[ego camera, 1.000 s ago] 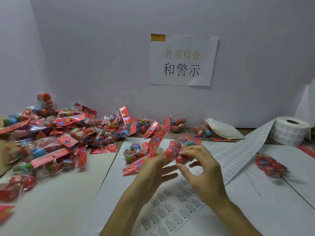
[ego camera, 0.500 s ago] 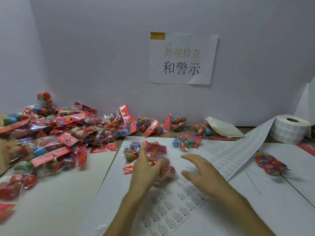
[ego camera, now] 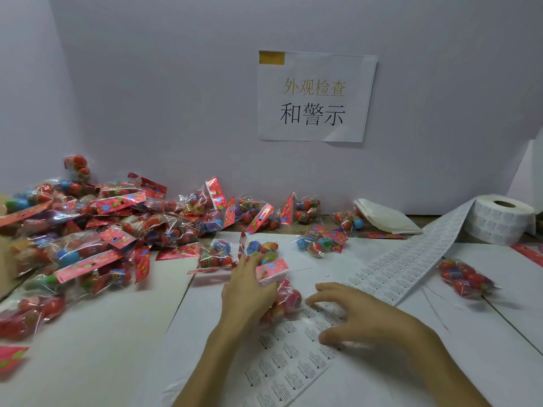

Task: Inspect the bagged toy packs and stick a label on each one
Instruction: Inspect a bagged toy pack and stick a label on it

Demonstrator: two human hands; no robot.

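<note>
My left hand grips a clear bagged toy pack of red balls with a pink header card, held down on the white table sheet. My right hand hovers over the label strip, fingers spread, with the fingertips at the labels just right of the pack. The strip runs back to a label roll at the far right. A big heap of toy packs fills the left side.
Loose packs lie behind my hands: one near the left hand, one at centre, one at the right. A folded white bag rests against the back wall under a paper sign.
The pack, held up between both hands a second ago, has come down to the table under my left hand. My right hand let go of it and moved onto the label strip.
</note>
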